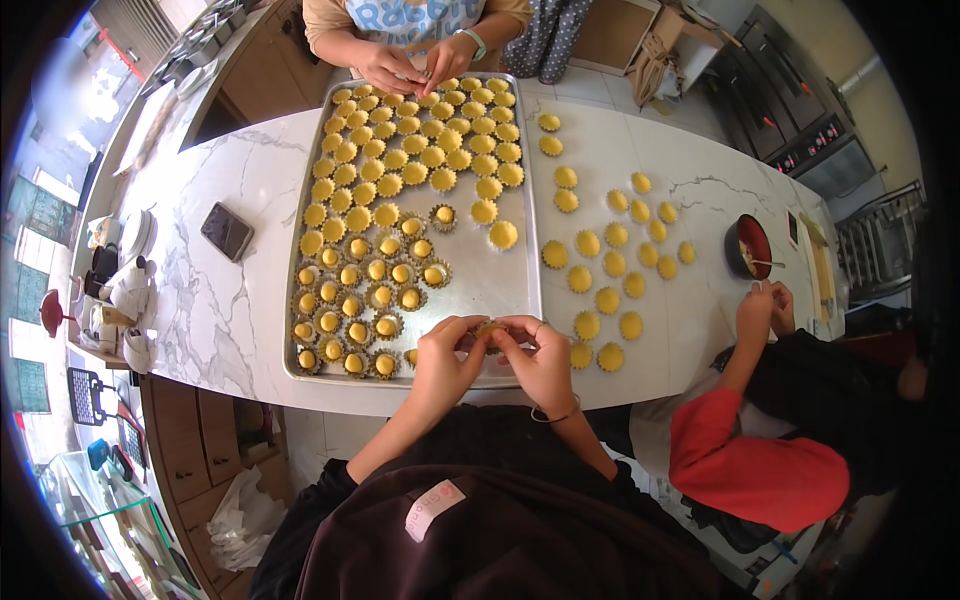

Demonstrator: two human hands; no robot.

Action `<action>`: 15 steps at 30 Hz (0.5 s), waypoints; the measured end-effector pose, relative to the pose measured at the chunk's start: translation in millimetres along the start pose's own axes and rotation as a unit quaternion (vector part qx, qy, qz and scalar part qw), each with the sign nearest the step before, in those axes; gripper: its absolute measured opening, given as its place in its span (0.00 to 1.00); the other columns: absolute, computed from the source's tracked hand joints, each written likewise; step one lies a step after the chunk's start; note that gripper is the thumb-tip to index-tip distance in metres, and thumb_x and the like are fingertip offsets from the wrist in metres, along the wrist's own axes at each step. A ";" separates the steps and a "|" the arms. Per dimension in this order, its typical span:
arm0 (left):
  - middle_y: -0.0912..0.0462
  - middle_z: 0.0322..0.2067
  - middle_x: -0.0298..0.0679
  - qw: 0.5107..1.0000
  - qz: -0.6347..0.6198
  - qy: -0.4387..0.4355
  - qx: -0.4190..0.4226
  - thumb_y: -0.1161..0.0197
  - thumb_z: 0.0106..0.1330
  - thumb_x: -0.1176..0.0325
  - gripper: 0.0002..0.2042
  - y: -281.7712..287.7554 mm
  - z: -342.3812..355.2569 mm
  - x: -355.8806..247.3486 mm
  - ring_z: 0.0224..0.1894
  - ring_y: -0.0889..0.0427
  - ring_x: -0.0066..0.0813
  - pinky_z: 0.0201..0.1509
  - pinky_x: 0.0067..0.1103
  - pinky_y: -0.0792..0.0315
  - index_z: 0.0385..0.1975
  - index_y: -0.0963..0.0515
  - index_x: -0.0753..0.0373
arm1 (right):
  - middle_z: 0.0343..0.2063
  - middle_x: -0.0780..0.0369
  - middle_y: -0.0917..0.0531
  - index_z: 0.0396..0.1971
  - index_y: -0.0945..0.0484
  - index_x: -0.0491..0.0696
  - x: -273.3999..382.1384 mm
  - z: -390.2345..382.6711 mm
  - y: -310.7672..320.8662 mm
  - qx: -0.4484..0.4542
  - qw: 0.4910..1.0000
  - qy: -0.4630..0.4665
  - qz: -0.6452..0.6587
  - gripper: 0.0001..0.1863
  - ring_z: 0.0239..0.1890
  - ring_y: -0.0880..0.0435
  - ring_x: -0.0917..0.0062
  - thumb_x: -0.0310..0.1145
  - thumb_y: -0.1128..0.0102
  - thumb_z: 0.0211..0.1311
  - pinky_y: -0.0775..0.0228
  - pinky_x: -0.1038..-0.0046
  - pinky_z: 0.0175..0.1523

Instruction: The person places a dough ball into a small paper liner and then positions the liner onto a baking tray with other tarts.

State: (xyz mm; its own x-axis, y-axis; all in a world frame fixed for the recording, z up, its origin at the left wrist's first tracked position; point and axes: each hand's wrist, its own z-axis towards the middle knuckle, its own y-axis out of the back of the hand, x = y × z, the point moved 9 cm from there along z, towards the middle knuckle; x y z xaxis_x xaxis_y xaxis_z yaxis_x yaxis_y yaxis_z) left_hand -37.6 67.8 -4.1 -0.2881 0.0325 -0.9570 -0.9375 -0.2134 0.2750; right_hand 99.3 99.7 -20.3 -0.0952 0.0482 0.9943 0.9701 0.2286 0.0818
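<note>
Over the near edge of a large metal baking tray (pixel 465 275), my left hand (pixel 447 358) and my right hand (pixel 540 362) close together around a small fluted tart mould (pixel 489 330). Thumbs and fingertips press at it; the dough inside is mostly hidden by my fingers. To the left of my hands, several metal tart moulds each hold a round ball of yellow dough (pixel 387 326). Farther up the tray stand rows of moulds lined with pressed yellow dough (pixel 432 157). One lined tart shell (pixel 502 235) sits apart near the tray's right side.
More lined tart shells (pixel 614 264) stand on the marble table (pixel 690 330) right of the tray. Across it, another person's hands (pixel 410 72) work over the far rim. At right, a red-sleeved person sits by a dark bowl (pixel 748 246) with a spoon. A phone (pixel 228 231) lies left.
</note>
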 end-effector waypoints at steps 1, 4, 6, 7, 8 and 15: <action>0.20 0.29 0.44 1.000 0.021 -0.005 0.006 0.36 0.54 0.78 0.12 0.8 2.0 -0.8 0.29 0.20 0.29 0.34 0.20 0.25 0.39 0.21 0.68 | 0.30 0.62 0.17 0.41 0.23 0.38 2.1 -0.3 -2.4 0.021 0.998 0.007 -0.051 0.10 0.30 0.18 0.84 0.25 0.42 0.60 0.23 0.83 0.31; 0.20 0.29 0.45 0.998 0.050 -0.027 0.009 0.36 0.53 0.77 0.12 1.0 4.0 -7.7 0.28 0.20 0.32 0.32 0.22 0.25 0.39 0.21 0.68 | 0.27 0.61 0.16 0.37 0.21 0.38 0.8 0.8 1.9 -0.008 0.998 0.022 -0.065 0.08 0.28 0.17 0.83 0.25 0.40 0.59 0.24 0.82 0.30; 0.20 0.29 0.44 0.997 0.059 -0.043 0.004 0.37 0.53 0.77 0.12 1.9 3.4 -14.8 0.26 0.21 0.31 0.31 0.22 0.26 0.39 0.21 0.68 | 0.28 0.61 0.17 0.39 0.22 0.38 -0.8 0.6 1.3 0.000 0.999 0.003 -0.037 0.09 0.29 0.18 0.83 0.25 0.41 0.59 0.24 0.83 0.30; 0.20 0.29 0.44 0.997 0.067 -0.037 0.006 0.37 0.54 0.79 0.12 1.8 2.5 -16.2 0.27 0.21 0.29 0.32 0.20 0.26 0.39 0.21 0.68 | 0.30 0.62 0.17 0.41 0.23 0.38 -3.2 0.6 0.2 0.007 1.000 -0.017 -0.009 0.10 0.31 0.19 0.84 0.24 0.42 0.60 0.23 0.83 0.31; 0.20 0.29 0.43 0.997 0.075 -0.030 0.008 0.38 0.54 0.80 0.12 1.7 2.2 -16.2 0.27 0.21 0.26 0.34 0.19 0.25 0.40 0.21 0.68 | 0.30 0.62 0.17 0.41 0.23 0.38 -2.7 0.5 0.6 0.008 1.000 -0.016 -0.009 0.10 0.31 0.19 0.84 0.24 0.42 0.60 0.23 0.83 0.31; 0.21 0.29 0.42 0.995 0.086 -0.045 0.029 0.36 0.53 0.78 0.13 1.0 4.5 -16.6 0.29 0.22 0.26 0.33 0.19 0.26 0.40 0.21 0.68 | 0.28 0.60 0.17 0.38 0.22 0.37 0.4 0.4 -3.3 0.018 0.999 -0.003 -0.038 0.09 0.28 0.17 0.82 0.25 0.40 0.59 0.22 0.82 0.30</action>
State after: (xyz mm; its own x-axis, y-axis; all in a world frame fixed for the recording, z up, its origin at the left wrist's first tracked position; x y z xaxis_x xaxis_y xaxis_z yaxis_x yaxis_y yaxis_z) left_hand -34.7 71.4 12.5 -0.4594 0.0890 -0.8838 -0.8817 -0.1659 0.4416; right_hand 96.0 99.4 -20.2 -0.1706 0.0351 0.9847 0.9514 0.2660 0.1554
